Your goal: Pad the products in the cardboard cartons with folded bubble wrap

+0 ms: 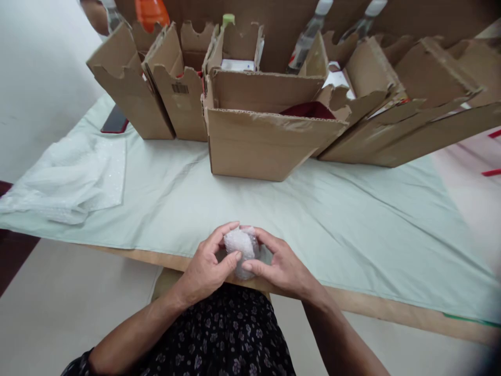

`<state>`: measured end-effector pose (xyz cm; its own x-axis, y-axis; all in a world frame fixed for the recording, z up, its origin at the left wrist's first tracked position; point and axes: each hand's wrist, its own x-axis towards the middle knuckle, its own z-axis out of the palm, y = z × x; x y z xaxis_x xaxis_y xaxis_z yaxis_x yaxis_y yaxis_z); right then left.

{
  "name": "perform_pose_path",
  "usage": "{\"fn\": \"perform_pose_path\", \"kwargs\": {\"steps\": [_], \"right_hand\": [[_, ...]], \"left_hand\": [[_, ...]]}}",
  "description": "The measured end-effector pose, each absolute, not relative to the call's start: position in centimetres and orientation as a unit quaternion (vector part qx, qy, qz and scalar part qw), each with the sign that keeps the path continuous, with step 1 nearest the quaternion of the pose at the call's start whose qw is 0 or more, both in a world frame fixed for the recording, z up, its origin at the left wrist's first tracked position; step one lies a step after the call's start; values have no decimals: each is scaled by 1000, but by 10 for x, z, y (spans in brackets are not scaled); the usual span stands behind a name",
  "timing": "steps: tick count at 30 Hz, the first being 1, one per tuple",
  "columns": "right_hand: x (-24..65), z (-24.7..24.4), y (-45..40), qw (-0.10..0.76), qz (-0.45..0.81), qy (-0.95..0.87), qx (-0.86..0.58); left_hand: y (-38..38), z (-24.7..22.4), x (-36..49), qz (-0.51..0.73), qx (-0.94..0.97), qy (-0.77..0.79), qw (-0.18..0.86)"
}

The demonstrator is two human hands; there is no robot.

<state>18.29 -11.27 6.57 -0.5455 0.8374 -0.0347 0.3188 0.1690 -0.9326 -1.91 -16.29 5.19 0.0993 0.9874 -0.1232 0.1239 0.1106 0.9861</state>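
A small bundle of clear bubble wrap (241, 251) is held between both hands at the near edge of the table. My left hand (209, 263) presses on its left side, with thumb in front and fingers behind. On the right side, my right hand (279, 263) grips it with thumb and fingers curved round it. Whatever the wrap may contain cannot be made out. A loose pile of bubble wrap (74, 175) lies at the left of the table.
Several open cardboard boxes stand along the back, the nearest box (270, 146) holding dark red cloth. Bottles, one with an orange part (152, 13), rise behind them. A phone (115, 119) lies at back left. Pale green cloth (168, 198) covers the table.
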Motion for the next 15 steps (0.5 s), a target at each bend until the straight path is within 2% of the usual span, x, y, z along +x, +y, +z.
{"fn": "perform_pose_path", "kwargs": {"steps": [3, 9, 12, 15], "right_hand": [[182, 65, -108, 245, 504, -713, -422], [197, 62, -95, 269, 426, -714, -486], [202, 63, -88, 268, 415, -718, -489], [206, 67, -83, 282, 395, -727, -485]], "left_hand": [[-152, 56, -23, 392, 635, 529, 404], [-79, 109, -53, 434, 760, 484, 0], [-26, 137, -59, 429, 769, 469, -72], [10, 142, -56, 427, 766, 471, -96]]}}
